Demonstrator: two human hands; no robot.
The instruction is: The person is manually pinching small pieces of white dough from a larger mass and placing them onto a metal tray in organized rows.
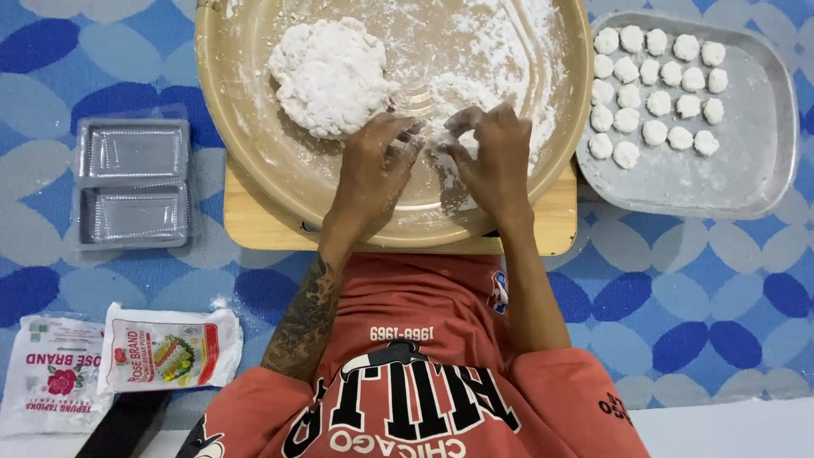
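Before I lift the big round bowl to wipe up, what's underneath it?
A pale wooden board sits under the bowl, its corners sticking out on both sides. The bowl covers the board's middle, so anything there is hidden.

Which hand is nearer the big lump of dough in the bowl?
Left. The left hand rests just below the dough lump's lower right edge, almost touching it. The right hand is further right, over the floured bowl floor, clearly apart from the lump.
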